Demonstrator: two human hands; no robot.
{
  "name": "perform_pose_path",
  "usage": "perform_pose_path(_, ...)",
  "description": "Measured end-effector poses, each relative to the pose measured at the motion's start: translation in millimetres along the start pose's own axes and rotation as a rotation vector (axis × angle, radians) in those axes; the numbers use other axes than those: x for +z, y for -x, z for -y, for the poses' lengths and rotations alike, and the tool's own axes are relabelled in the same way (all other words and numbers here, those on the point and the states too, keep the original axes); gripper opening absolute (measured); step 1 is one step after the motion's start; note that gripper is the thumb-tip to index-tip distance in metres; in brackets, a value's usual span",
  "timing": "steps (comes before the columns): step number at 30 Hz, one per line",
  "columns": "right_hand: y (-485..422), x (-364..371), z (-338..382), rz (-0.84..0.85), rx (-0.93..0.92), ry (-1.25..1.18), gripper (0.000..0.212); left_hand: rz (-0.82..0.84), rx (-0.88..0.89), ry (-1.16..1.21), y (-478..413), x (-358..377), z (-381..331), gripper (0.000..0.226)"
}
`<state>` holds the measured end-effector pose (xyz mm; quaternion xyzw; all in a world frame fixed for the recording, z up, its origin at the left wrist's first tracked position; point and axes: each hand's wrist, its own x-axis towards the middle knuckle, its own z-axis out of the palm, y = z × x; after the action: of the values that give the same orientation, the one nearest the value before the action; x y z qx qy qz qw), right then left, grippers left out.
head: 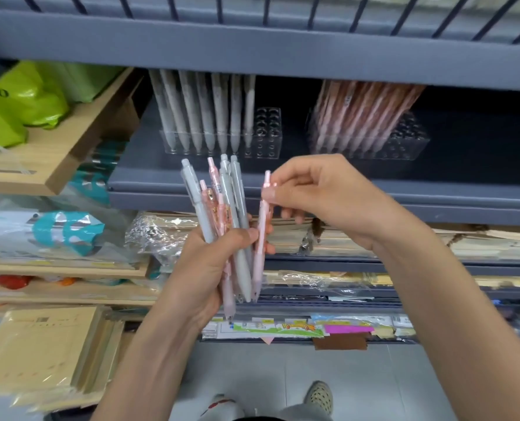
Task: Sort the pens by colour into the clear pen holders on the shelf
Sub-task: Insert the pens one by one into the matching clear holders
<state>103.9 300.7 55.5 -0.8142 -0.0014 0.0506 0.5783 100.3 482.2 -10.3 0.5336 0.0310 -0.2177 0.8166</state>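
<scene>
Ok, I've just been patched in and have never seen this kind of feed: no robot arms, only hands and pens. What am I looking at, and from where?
There is no machine here. A person works bare-handed, and the single picture comes from a camera worn on their head, looking forward and down.

The left hand grips a bundle of grey and pink pens, tips down. The right hand pinches the top of one pink pen right beside that bundle.

On the grey shelf ahead stand two clear holders. The left holder carries grey pens, with some holes free at its right end. The right holder carries pink pens, also with free holes at its right.
</scene>
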Motion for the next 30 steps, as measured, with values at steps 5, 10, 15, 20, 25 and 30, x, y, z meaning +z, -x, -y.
perform_pose_path(5,19.8,-40.2,-11.1,-0.337,-0.041,-0.308,0.006,0.026,-0.006,-0.084,-0.7,36.0,20.7,0.033)
perform_pose_path(10,46.4,-54.6,-38.1,-0.156,-0.046,-0.242,0.012,0.016,0.006,-0.089,-2.4,68.0,40.5,0.025)
perform_pose_path(15,59.4,-87.7,-55.3,-0.128,-0.112,-0.242,0.02,0.028,0.029,-0.126,-3.2,92.5,49.9,0.015)
perform_pose_path(20,46.4,-135.7,-71.1,-0.534,-0.199,-0.296,0.014,0.0,0.04,-0.072,-2.1,108.0,57.8,0.015)
perform_pose_path(25,17.2,-171.4,-81.7,-0.757,-0.291,-0.283,0.014,-0.063,0.037,-0.091,1.6,115.0,64.7,0.011)
perform_pose_path(30,-24.6,-188.2,-77.2,-0.805,-0.247,-0.122,0.018,-0.074,0.067,-0.079,4.8,121.4,67.7,0.012)
